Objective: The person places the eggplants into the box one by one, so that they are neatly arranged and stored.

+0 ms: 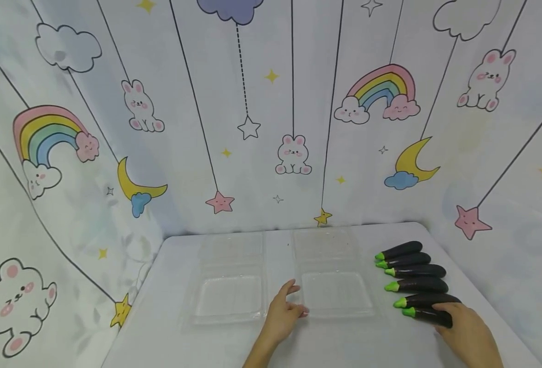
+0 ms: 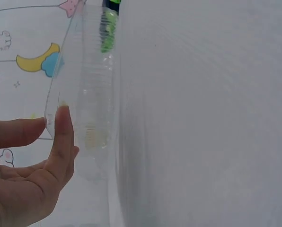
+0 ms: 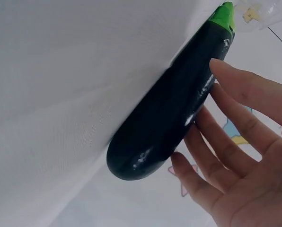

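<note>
- Behind the right-hand clear box (image 1: 337,314) we see a pale backdrop (image 1: 262,179) printed with rabbits, rainbows, moons and stars; the box itself sits on a white tabletop (image 1: 156,317).
- To the left of that box is a matching left-hand clear box (image 1: 227,321). To the right of it lies a row of dark eggplants (image 1: 415,271), six by our count, their green stem ends turned toward it.
- The front eggplant (image 1: 429,317) lies to the right of the box, about level with its near edge.
- The right grip (image 1: 473,327), a bare hand, curves loosely about that eggplant's blunt end, thumb on one side and spread fingers on the other. We cannot tell how firmly it presses.
- The left grip (image 1: 284,312), also bare, is at the box's left edge, thumb and fingers parted and relaxed, with hold of nothing we can make out. Whether a fingertip touches the clear wall, we cannot tell.
- As we judge it, the step in hand is securing the front eggplant. We would do well to set the fingers nearer its middle, since a hold at the blunt end may let the stem droop.
- The glossy skin is probably slick, so we want even pressure from both sides, without nudging the rest of the row.
</note>
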Demonstrator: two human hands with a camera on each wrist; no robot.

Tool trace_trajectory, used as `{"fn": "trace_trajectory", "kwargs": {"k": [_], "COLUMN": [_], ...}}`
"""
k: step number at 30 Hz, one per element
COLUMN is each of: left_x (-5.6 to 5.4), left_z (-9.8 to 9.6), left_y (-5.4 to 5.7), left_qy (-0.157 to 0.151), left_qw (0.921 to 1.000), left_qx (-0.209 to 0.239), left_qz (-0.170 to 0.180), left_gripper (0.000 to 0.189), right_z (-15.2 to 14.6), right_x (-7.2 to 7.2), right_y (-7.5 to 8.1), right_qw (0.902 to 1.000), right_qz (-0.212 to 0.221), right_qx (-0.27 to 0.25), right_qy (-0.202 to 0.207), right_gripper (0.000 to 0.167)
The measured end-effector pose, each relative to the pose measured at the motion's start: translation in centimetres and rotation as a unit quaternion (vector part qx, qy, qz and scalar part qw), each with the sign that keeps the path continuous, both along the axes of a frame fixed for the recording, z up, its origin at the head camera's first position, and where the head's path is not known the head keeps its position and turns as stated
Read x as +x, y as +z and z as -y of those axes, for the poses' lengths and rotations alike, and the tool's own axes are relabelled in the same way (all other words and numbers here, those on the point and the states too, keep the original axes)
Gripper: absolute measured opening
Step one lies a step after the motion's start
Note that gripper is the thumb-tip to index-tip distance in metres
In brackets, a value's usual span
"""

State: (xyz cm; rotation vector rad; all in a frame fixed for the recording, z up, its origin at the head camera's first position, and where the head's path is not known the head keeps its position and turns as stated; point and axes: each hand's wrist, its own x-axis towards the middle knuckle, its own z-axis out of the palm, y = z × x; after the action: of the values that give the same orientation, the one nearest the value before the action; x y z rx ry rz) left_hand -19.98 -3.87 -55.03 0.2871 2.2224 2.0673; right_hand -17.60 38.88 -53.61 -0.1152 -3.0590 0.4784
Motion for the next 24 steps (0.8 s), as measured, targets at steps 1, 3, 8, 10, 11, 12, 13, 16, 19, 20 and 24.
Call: {"fn": "trace_trajectory", "kwargs": {"k": [1, 3, 8, 10, 11, 12, 13, 16, 19, 20, 24], "left_x": [0.0, 0.0, 0.0, 0.0, 0.0, 0.0, 0.0, 0.0, 0.0, 0.0, -0.1], "left_z": [0.0, -0.1, -0.1, -0.1, -0.1, -0.1, -0.2, -0.2, -0.3, -0.3, -0.4], "left_y": [0.0, 0.0, -0.1, -0.1, -0.1, -0.1, 0.0, -0.1, -0.1, -0.2, -0.4], "left_qy": [0.000, 0.003, 0.009, 0.015, 0.018, 0.021, 0.024, 0.033, 0.042, 0.045, 0.051], "left_qw": [1.0000, 0.9998, 0.9978, 0.9965, 0.9960, 0.9955, 0.9951, 0.9943, 0.9936, 0.9933, 0.9917], "left_qx": [0.008, 0.020, 0.059, 0.073, 0.077, 0.081, 0.085, 0.088, 0.089, 0.091, 0.102], "left_qz": [0.003, 0.009, 0.030, 0.039, 0.041, 0.043, 0.045, 0.049, 0.054, 0.055, 0.059], "left_gripper": [0.071, 0.071, 0.073, 0.073, 0.073, 0.073, 0.073, 0.073, 0.073, 0.073, 0.071], "right_z": [0.0, -0.1, -0.3, -0.4, -0.5, -0.5, -0.5, -0.6, -0.5, -0.5, -0.5], "right_x": [-0.1, -0.2, -0.4, -0.5, -0.6, -0.6, -0.7, -0.9, -1.0, -1.0, -1.0], "right_y": [0.0, 0.0, -0.1, -0.2, -0.2, -0.2, -0.2, -0.3, -0.3, -0.4, -0.2], "right_qw": [1.0000, 1.0000, 0.9999, 0.9999, 0.9998, 0.9998, 0.9997, 0.9994, 0.9992, 0.9991, 0.9988], "right_qz": [0.002, 0.004, 0.004, 0.007, 0.012, 0.015, 0.018, 0.028, 0.035, 0.038, 0.048], "right_qx": [0.001, 0.003, 0.004, 0.005, 0.004, 0.005, 0.005, 0.007, 0.011, 0.011, 0.011], "right_qy": [0.002, 0.004, 0.010, 0.013, 0.014, 0.016, 0.018, 0.019, 0.015, 0.013, 0.008], "right_gripper": [0.047, 0.046, 0.043, 0.041, 0.040, 0.040, 0.039, 0.039, 0.038, 0.038, 0.038]}}
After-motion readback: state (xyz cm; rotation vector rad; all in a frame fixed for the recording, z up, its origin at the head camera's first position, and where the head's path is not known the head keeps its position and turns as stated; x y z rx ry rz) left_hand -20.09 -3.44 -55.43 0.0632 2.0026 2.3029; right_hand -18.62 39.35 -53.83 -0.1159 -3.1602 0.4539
